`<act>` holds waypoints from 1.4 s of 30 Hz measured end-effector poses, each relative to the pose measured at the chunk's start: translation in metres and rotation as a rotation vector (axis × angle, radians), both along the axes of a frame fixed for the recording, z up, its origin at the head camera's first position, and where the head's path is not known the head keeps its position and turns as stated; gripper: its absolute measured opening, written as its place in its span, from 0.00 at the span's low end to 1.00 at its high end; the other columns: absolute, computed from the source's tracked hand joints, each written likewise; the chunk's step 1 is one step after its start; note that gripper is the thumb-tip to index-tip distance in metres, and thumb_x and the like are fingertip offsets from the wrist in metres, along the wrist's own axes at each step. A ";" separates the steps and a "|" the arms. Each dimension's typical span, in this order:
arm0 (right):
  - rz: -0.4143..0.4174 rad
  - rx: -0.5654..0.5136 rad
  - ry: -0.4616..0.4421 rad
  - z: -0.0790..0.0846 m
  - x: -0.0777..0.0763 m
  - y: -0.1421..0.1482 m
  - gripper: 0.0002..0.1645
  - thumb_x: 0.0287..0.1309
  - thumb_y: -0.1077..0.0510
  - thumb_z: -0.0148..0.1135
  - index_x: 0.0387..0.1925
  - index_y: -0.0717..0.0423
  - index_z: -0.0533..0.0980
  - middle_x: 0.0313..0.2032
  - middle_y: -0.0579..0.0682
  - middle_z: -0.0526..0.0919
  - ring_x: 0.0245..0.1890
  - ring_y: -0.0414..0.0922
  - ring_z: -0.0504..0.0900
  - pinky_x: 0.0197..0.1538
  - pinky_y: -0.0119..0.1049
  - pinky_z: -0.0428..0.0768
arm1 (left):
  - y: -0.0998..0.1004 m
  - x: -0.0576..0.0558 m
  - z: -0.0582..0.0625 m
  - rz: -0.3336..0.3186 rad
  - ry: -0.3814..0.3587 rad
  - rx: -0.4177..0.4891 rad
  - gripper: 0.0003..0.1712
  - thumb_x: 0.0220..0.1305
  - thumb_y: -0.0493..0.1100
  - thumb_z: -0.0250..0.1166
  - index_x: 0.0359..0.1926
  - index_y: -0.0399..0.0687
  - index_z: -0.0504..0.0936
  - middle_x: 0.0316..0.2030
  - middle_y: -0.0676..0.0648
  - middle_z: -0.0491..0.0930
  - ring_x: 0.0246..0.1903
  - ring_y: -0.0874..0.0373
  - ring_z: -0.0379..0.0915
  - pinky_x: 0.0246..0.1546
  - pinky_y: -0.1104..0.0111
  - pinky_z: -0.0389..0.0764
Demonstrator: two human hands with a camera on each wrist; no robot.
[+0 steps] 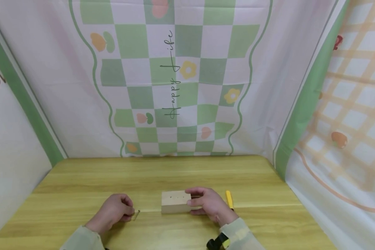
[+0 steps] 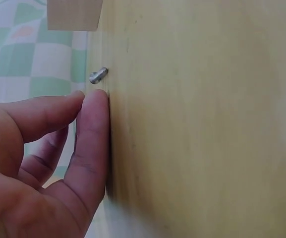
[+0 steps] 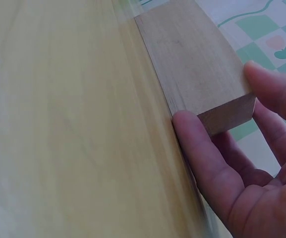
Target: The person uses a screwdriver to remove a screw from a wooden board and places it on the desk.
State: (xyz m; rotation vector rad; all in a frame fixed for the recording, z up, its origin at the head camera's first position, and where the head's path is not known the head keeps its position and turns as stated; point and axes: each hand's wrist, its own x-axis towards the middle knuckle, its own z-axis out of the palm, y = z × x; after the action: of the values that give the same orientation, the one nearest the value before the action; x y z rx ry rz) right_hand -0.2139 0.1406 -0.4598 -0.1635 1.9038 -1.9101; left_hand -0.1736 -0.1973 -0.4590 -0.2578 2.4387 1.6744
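Note:
My right hand (image 1: pixel 207 205) holds the right end of a pale wooden block (image 1: pixel 172 208), thumb and fingers on opposite sides. The block lies on the table and has a row of small holes in its top face. In the right wrist view its smooth side and end (image 3: pixel 227 116) show between the fingertips. To the left, my left hand (image 1: pixel 115 210) is low over the table with bent fingers. A small metal fastener (image 2: pixel 98 75) with a rounded head is just beyond its fingertips, with a narrow gap visible in the left wrist view.
A yellow thing (image 1: pixel 229 199) with a dark part lies beside the right wrist, partly hidden by it. Near the right sleeve a black rounded object (image 1: pixel 217 242) shows. Wood-grain tabletop (image 1: pixel 143 177) runs back to a printed curtain (image 1: pixel 187 104).

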 end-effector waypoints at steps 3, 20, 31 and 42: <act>-0.004 0.001 0.004 0.000 0.000 -0.001 0.27 0.57 0.65 0.71 0.59 0.60 0.78 0.56 0.58 0.75 0.49 0.53 0.79 0.45 0.50 0.84 | 0.001 0.001 0.001 0.003 -0.011 0.005 0.07 0.57 0.24 0.66 0.34 0.34 0.77 0.30 0.40 0.77 0.27 0.50 0.78 0.30 0.60 0.84; -0.043 0.035 0.006 0.006 -0.018 -0.006 0.28 0.56 0.68 0.69 0.59 0.62 0.77 0.57 0.59 0.74 0.48 0.54 0.79 0.46 0.51 0.84 | -0.001 0.006 0.008 0.033 0.004 0.025 0.08 0.56 0.24 0.65 0.37 0.31 0.77 0.31 0.39 0.76 0.29 0.49 0.75 0.30 0.59 0.85; -0.062 0.074 0.039 0.009 -0.028 -0.007 0.27 0.56 0.68 0.69 0.59 0.62 0.77 0.58 0.59 0.74 0.48 0.54 0.80 0.45 0.52 0.84 | -0.002 0.005 0.012 0.039 0.024 0.027 0.09 0.55 0.25 0.65 0.38 0.31 0.77 0.31 0.40 0.76 0.29 0.48 0.75 0.30 0.58 0.85; -0.105 0.105 0.080 0.014 -0.023 -0.007 0.26 0.60 0.65 0.65 0.61 0.63 0.75 0.59 0.59 0.75 0.51 0.55 0.79 0.44 0.52 0.84 | 0.005 0.005 0.027 -0.090 0.115 -0.336 0.04 0.64 0.37 0.65 0.38 0.41 0.81 0.32 0.47 0.78 0.29 0.53 0.75 0.30 0.59 0.80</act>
State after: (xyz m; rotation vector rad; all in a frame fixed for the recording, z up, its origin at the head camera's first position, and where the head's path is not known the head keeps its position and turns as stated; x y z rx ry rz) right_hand -0.2373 0.1337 -0.4456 -0.1109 2.0983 -1.8904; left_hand -0.1685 -0.1919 -0.4315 -0.0932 2.7649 1.2711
